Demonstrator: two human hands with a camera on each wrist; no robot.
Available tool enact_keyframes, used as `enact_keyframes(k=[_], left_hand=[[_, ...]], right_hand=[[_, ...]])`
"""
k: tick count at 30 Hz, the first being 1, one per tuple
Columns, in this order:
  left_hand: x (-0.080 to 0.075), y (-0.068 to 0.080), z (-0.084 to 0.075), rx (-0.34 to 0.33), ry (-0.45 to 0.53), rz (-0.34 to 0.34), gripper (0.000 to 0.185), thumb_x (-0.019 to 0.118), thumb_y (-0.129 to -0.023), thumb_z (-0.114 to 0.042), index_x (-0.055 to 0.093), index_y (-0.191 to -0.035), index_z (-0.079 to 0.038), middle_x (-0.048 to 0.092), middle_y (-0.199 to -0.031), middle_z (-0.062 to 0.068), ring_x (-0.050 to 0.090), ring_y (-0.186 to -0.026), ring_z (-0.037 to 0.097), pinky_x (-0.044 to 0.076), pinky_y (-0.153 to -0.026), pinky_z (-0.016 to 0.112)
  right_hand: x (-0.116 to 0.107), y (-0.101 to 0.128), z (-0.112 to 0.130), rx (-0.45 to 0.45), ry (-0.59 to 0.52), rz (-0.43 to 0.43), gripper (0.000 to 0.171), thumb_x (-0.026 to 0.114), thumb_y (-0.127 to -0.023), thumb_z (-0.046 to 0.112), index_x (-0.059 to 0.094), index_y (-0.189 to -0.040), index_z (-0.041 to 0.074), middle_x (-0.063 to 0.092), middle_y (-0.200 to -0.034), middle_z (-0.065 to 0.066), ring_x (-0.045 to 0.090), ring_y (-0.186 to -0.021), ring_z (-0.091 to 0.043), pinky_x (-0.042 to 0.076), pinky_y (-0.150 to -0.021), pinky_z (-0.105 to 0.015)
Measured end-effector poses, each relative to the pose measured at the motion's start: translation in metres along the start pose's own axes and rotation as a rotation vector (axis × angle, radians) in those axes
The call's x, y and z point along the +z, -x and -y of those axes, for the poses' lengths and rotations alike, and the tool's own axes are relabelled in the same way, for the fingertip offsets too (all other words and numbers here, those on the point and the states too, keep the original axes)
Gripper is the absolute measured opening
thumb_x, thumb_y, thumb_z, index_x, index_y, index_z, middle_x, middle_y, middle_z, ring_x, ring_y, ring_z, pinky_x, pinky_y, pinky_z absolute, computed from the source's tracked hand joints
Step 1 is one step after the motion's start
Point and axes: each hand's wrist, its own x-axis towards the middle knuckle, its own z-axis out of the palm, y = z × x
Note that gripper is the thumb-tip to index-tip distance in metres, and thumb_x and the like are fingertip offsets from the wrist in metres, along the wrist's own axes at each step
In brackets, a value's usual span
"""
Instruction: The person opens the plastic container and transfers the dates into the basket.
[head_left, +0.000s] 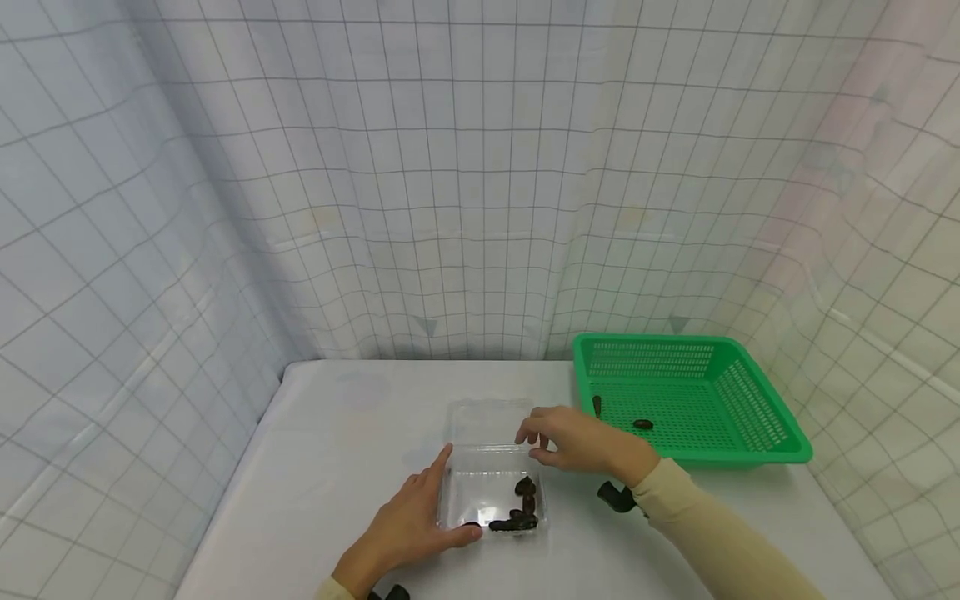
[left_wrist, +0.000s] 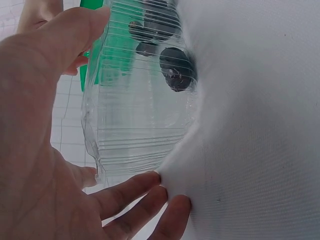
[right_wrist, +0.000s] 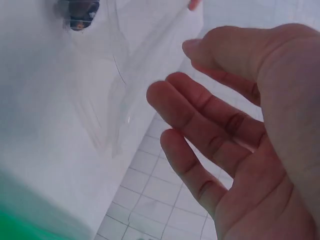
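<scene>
A clear plastic clamshell box (head_left: 487, 492) sits on the white table with its lid (head_left: 491, 421) folded open behind it. Several dark oblong pieces (head_left: 522, 510) lie in its right front corner. My left hand (head_left: 435, 507) rests against the box's left side, index finger along the wall and thumb at the front edge. In the left wrist view that left hand (left_wrist: 50, 125) spans the ribbed box wall (left_wrist: 135, 115). My right hand (head_left: 542, 442) hovers at the lid's right edge with loosely curved fingers (right_wrist: 200, 110) and holds nothing; the clear lid (right_wrist: 125, 75) is just beyond them.
A green slatted basket (head_left: 742, 396) stands at the right rear of the table with two dark pieces (head_left: 642, 424) inside. A white cloth (head_left: 337, 450) covers the table. Grid-patterned curtains (head_left: 480, 183) close in the back and both sides.
</scene>
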Motion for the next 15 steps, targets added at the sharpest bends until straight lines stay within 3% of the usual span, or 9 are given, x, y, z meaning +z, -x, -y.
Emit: enact_keyframes(k=[8, 15], left_hand=[[-0.002, 0.002, -0.002, 0.001, -0.006, 0.004, 0.139, 0.094, -0.083, -0.078, 0.025, -0.187, -0.020, 0.061, -0.173, 0.019, 0.066, -0.144, 0.038, 0.064, -0.099, 0.067], [-0.003, 0.004, -0.003, 0.008, 0.000, 0.005, 0.137, 0.094, -0.084, -0.077, 0.024, -0.188, -0.020, 0.060, -0.173, 0.019, 0.066, -0.144, 0.036, 0.063, -0.098, 0.065]], right_hand=[[0.014, -0.012, 0.007, -0.068, -0.025, 0.163, 0.020, 0.079, -0.109, 0.005, 0.081, -0.129, 0.006, 0.084, -0.125, -0.008, 0.079, -0.105, -0.010, 0.064, -0.096, -0.024], [0.021, -0.021, 0.022, -0.020, 0.029, 0.293, 0.025, 0.088, -0.106, 0.013, 0.081, -0.131, 0.012, 0.084, -0.124, 0.000, 0.077, -0.106, -0.004, 0.062, -0.097, -0.022]])
